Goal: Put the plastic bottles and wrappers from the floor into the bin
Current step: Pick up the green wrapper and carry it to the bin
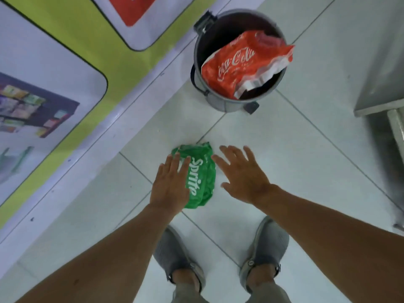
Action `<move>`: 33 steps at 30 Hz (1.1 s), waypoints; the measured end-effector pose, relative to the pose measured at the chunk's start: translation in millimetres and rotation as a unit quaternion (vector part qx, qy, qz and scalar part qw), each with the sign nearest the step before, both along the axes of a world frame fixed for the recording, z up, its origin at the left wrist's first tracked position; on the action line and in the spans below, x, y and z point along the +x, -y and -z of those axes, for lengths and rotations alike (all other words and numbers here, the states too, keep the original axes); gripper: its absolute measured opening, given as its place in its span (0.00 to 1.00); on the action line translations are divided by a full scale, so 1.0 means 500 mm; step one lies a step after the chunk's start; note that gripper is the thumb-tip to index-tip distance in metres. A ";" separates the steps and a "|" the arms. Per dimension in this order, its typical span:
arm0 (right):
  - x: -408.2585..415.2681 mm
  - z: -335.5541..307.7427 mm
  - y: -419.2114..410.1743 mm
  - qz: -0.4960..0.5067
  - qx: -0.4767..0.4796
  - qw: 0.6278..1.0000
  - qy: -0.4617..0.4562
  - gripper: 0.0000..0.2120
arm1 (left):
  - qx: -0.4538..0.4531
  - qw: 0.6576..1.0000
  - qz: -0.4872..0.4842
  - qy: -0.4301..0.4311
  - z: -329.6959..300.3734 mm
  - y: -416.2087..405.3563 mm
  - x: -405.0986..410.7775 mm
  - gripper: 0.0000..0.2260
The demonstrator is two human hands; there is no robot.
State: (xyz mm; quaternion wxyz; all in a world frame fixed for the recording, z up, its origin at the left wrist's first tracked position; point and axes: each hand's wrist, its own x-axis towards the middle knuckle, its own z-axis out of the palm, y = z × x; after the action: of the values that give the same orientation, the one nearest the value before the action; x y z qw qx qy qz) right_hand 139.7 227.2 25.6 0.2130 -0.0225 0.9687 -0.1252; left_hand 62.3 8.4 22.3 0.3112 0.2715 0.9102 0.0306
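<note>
A crumpled green Sprite wrapper [200,178] lies on the white tiled floor just ahead of my feet. My left hand [170,184] hovers over its left side with fingers spread, covering part of it; whether it touches is unclear. My right hand [242,173] is open just to the wrapper's right, fingers apart, holding nothing. Farther ahead stands a round grey pedal bin [196,62] with its lid up. A red Coca-Cola wrapper [242,62] lies across the bin's opening, sticking out over the right rim.
A wall with yellow-green and white printed panels [65,68] runs along the left. A grey metal cabinet or counter [382,62] stands at the right edge. My grey shoes [218,254] are planted directly below the wrapper.
</note>
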 end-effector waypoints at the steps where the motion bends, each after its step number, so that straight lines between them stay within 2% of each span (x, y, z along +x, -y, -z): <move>1: 0.015 0.024 0.016 -0.011 -0.015 0.999 0.035 0.46 | -0.005 1.000 -0.002 0.001 0.019 0.009 0.023 0.45; 4: 0.023 0.091 0.057 -0.017 -0.043 0.997 0.069 0.51 | -0.026 0.997 -0.064 0.016 0.076 0.028 0.073 0.54; 7: -0.016 0.160 0.083 -0.059 -0.032 0.998 0.007 0.50 | -0.048 0.980 -0.189 0.051 0.122 0.030 0.108 0.62; 10: -0.064 0.220 0.101 -0.117 -0.019 0.993 -0.019 0.51 | -0.043 0.959 -0.265 0.087 0.167 0.032 0.130 0.63; 14: -0.071 0.273 0.111 -0.116 -0.032 0.993 0.014 0.48 | 0.005 0.951 -0.302 0.074 0.217 0.041 0.142 0.51; 20: -0.005 0.264 0.111 -0.049 -0.053 0.997 -0.039 0.28 | 0.043 0.965 -0.257 0.017 0.220 0.068 0.133 0.33; 23: 0.018 0.197 0.108 -0.046 -0.056 0.997 -0.040 0.25 | 0.053 0.973 -0.225 0.020 0.151 0.079 0.130 0.28; 26: 0.002 0.065 0.098 -0.027 -0.060 0.997 -0.042 0.24 | 0.066 0.974 -0.217 0.025 0.026 0.075 0.104 0.28; 33: -0.168 -0.238 -0.015 -0.029 0.000 0.995 -0.098 0.30 | 0.099 0.980 -0.171 0.018 -0.244 -0.017 -0.094 0.31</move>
State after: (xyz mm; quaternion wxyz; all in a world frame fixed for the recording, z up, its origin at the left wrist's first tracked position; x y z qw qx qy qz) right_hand 55.7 234.4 144.5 0.1210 -0.0623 0.9838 -0.1166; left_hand 15.3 16.8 144.4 0.2894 0.1405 0.9299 0.1784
